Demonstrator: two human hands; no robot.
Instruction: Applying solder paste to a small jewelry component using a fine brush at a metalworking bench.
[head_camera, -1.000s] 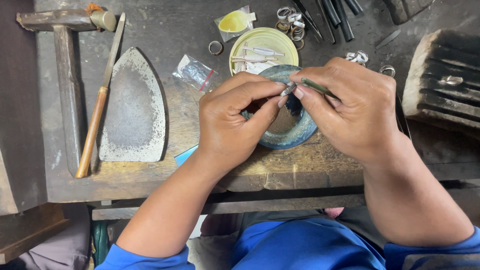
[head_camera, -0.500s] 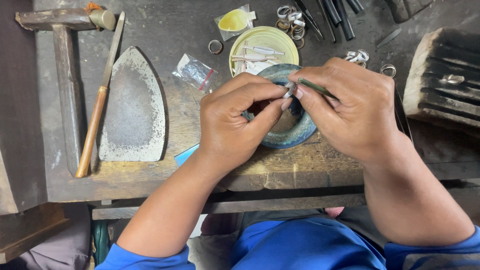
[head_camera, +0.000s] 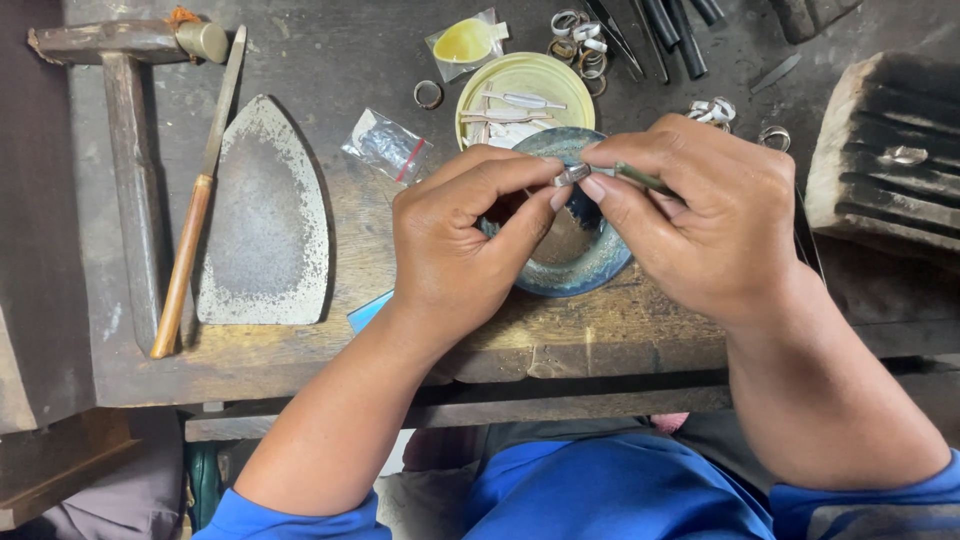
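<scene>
My left hand (head_camera: 460, 250) pinches a small silver ring piece (head_camera: 572, 175) between thumb and forefinger, above a blue-rimmed bowl (head_camera: 590, 275) on the wooden bench. My right hand (head_camera: 710, 220) grips a thin green-handled tool (head_camera: 645, 180) whose tip meets the silver piece. Both hands hover close together over the bowl, hiding most of it.
A hammer (head_camera: 120, 150) and a wooden-handled file (head_camera: 195, 220) lie left, beside an iron-shaped metal plate (head_camera: 265, 215). Behind the bowl sit a yellow dish (head_camera: 530, 80) with metal strips, small plastic bags (head_camera: 385, 145), loose rings (head_camera: 578, 40) and dark tools (head_camera: 670, 25). A charred block (head_camera: 890, 140) stands right.
The hands stay almost still over the bowl; only the fingers shift slightly around the silver piece.
</scene>
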